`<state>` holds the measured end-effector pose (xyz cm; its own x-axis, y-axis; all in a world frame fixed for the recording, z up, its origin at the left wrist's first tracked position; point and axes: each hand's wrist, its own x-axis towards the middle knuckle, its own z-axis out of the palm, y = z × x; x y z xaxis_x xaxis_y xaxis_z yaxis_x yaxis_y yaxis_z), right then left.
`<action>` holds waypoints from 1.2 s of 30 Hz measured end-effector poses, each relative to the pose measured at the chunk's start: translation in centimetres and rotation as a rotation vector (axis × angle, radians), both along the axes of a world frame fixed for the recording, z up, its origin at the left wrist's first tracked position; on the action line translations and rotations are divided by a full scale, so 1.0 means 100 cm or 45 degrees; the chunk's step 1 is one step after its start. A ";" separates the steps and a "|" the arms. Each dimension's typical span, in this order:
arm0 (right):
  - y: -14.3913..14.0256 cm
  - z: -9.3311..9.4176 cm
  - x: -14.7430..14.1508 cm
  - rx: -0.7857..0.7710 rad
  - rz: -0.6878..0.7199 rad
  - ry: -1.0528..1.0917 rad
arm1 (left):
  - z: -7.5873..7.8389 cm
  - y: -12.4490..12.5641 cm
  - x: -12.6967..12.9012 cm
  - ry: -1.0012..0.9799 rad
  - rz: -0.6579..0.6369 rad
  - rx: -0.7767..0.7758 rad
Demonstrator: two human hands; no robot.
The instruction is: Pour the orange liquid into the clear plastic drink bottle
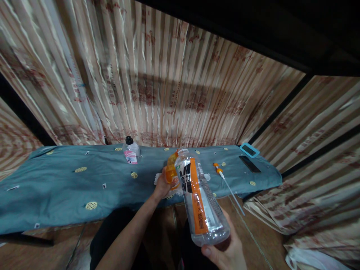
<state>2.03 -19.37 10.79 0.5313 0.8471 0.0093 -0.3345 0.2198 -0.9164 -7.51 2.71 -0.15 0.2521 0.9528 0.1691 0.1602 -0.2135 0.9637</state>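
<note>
Landmark: blue cloth over the table, striped curtain behind it.

Right hand closed around the base of a clear bottle, palm under the bottom, thumb visible at the lower edge. Bottle is tilted, mouth pointing away and up-left, sitting above the near edge of the cloth. No cap on the mouth as far as I can see. Label is orange, black and white.

Left hand is at the near edge of the cloth, fingers wrapped on a small orange cup. Cup is tilted and sits right against the bottle's neck, touching or just beside it; can't tell which. Hand rests over a white patterned cloth piece lying on the blue cloth.

Also on the cloth:
- small bottle, black cap, pink label, upright at the far edge, left of the cup
- long thin white stick with orange handle, right of the clear bottle, tip hanging past the near edge
- dark flat phone-like slab near the right end
- light-blue framed rectangle at the far right corner, just beyond the slab
</note>
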 end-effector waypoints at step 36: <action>0.004 -0.008 0.006 0.032 0.098 0.007 | -0.006 0.007 -0.004 0.089 -0.025 0.025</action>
